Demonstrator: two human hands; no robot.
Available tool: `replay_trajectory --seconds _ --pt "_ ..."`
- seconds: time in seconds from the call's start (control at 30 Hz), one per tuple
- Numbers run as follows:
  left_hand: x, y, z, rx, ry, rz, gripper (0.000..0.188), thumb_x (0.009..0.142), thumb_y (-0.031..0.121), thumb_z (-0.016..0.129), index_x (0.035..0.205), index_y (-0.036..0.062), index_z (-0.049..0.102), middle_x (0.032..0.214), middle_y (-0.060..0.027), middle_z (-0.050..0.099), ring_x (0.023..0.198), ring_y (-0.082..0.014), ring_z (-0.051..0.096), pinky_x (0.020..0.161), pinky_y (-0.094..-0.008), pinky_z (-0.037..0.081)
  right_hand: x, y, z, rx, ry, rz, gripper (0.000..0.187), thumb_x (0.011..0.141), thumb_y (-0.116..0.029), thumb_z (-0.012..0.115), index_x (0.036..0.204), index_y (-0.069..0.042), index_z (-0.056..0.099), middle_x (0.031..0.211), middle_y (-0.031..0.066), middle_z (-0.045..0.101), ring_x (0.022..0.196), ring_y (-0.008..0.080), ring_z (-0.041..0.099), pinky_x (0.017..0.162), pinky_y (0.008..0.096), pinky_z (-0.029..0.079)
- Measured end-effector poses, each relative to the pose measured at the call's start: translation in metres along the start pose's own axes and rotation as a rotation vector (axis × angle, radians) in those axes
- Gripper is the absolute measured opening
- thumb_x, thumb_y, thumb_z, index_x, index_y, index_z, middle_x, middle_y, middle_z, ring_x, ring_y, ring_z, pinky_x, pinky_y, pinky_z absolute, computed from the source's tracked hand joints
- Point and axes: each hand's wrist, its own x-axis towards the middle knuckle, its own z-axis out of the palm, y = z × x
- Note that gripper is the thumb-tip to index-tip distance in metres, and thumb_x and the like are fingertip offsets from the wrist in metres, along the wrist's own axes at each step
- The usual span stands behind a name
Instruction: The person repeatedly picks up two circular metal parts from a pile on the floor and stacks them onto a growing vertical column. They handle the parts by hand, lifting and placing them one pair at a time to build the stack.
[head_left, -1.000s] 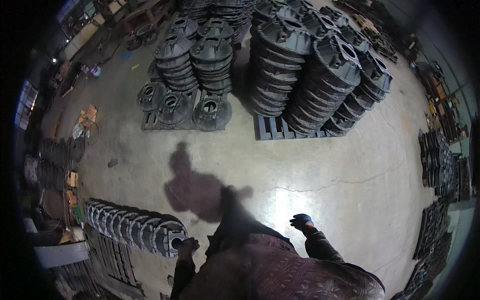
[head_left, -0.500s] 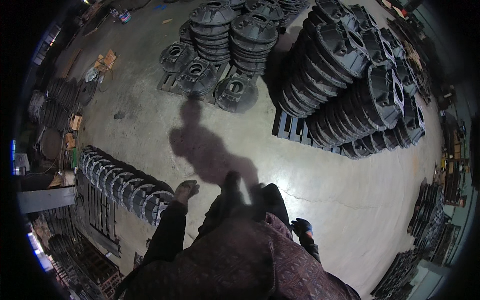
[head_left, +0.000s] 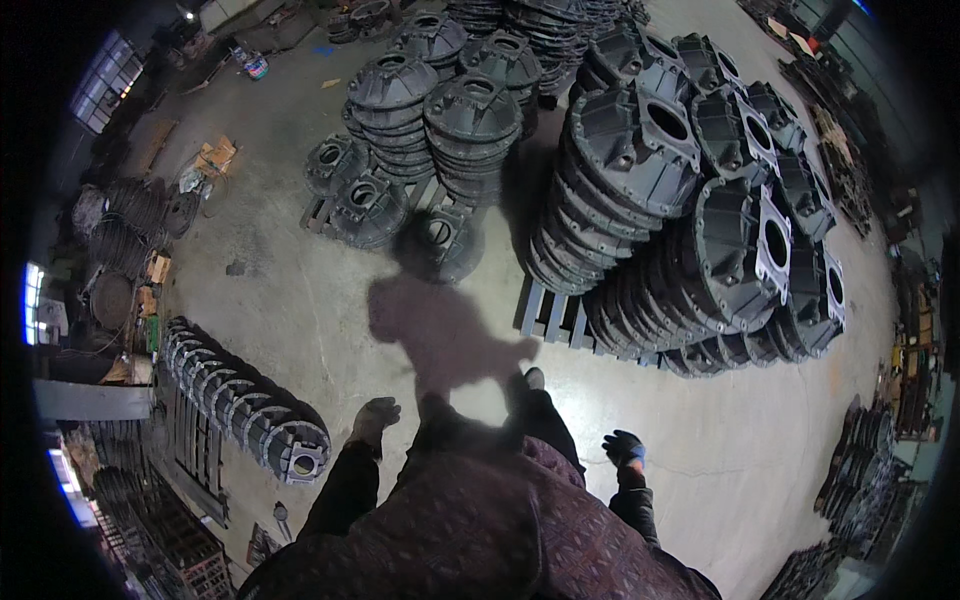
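– Where's the row of metal covers?
– Left of the blue pallet, toward the wearer; tall stacks of covers sit on that pallet, nested probably to save room
– And the hands?
– Both on the pallet's near side, empty: left hand loosely bent, right hand with fingers apart, perhaps just for balance
– Anything hidden?
– The stacks cover most of the pallet; the row's underside is too dark to read
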Motion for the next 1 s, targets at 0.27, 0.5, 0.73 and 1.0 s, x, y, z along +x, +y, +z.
replay_trajectory --seconds 0.27,0.5,0.73,1.0 --pt "-0.032 0.059 0.158 0.249 -0.009 0.219 0.042 0.096 0.017 0.070 0.131 -0.0050 0.062 0.119 -0.0156 0.071 0.110 -0.0255 0.070 0.099 -0.0354 0.056 0.010 -0.250 -0.020 0.289 0.167 -0.241 0.037 0.108 -0.035 0.056 0.122 -0.003 0.067 0.098 0.0165 0.078 0.076 0.0229 0.074 0.063 0.0288 0.052" --pt "0.059 0.165 0.284 0.226 -0.436 0.405 0.042 0.110 0.023 0.050 0.141 -0.0056 0.055 0.143 -0.0193 0.061 0.130 -0.0307 0.061 0.111 -0.0380 0.050 -0.017 -0.409 -0.007 0.143 0.479 -0.641 0.023 0.107 -0.019 0.060 0.116 -0.002 0.072 0.097 0.0062 0.077 0.079 0.0110 0.067 0.069 0.0257 0.052" --pt "0.081 0.337 0.512 1.327 -0.431 1.041 0.044 0.108 0.015 0.048 0.145 -0.0085 0.052 0.151 -0.0179 0.057 0.133 -0.0270 0.059 0.104 -0.0364 0.053 0.005 -0.532 -0.043 -0.026 0.874 -0.932 0.029 0.102 -0.007 0.064 0.129 0.003 0.066 0.126 0.0099 0.071 0.114 0.0175 0.066 0.099 0.0322 0.052" --pt "0.019 0.481 0.766 1.308 -1.005 2.057 0.057 0.083 0.031 0.080 0.134 0.0087 0.068 0.129 -0.0172 0.070 0.118 -0.0339 0.069 0.111 -0.0454 0.051 0.060 -0.631 -0.057 -0.471 1.150 -0.525 0.051 0.092 -0.035 0.076 0.128 0.001 0.069 0.117 0.0239 0.074 0.107 0.0373 0.072 0.093 0.0428 0.056"
